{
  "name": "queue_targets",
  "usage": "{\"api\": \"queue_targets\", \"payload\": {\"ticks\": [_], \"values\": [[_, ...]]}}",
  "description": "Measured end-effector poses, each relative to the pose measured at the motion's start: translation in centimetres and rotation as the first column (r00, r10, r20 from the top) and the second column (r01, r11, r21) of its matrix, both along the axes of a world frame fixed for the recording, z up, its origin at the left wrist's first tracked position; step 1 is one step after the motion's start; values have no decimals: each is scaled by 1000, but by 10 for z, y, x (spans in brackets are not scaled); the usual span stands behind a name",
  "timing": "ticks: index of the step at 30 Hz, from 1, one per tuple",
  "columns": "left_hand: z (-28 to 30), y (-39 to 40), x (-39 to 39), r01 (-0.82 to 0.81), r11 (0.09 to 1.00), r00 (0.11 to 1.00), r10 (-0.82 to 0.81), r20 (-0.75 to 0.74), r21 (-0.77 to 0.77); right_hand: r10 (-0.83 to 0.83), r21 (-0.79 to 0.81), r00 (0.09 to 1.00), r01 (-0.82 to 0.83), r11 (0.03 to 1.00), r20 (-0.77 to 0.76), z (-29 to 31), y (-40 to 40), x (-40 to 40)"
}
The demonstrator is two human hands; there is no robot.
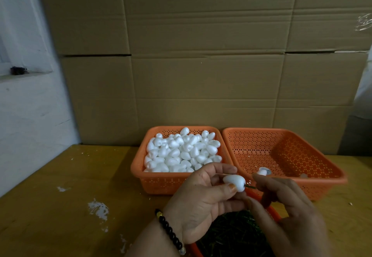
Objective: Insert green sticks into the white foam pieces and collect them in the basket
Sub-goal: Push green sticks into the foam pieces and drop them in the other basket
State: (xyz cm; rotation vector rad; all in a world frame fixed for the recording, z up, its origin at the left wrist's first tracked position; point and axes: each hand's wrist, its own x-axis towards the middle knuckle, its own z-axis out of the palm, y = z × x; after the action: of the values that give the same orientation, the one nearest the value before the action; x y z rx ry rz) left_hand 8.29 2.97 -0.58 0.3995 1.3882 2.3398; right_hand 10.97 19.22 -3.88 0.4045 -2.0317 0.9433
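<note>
Left hand (203,200) pinches a foam piece (234,180); right hand (289,206) pinches the stick (250,186) entering it, before two baskets (161,182).

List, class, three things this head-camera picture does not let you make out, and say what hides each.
1. How deep the green stick sits in the foam piece: its end is inside the foam.
2. How the right hand grips the stick: its fingers cover it.
3. The container of green sticks: dark, covered by both hands, cut off by the bottom edge.
</note>
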Motion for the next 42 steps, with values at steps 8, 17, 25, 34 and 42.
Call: {"api": "queue_targets", "payload": {"ticks": [8,17,25,34,42], "values": [[3,-6,-6,39,981,986,-68,151,188,10,13,1000,-11,1000,26,1,-2,4],[3,-10,-11,-10,880,894,-205,399,475,19,-10,999,-19,1000,32,-5,-1,2],[2,-9,-14,-42,817,843,-280,459,575,31,-11,999,-30,999,41,-6,0,1],[2,-10,-17,-110,834,879,-173,445,540,37,-2,999,-36,999,38,-7,1,2],[0,-9,-19,-184,882,944,35,328,433,31,-8,998,-31,999,47,-6,1,2]]}}
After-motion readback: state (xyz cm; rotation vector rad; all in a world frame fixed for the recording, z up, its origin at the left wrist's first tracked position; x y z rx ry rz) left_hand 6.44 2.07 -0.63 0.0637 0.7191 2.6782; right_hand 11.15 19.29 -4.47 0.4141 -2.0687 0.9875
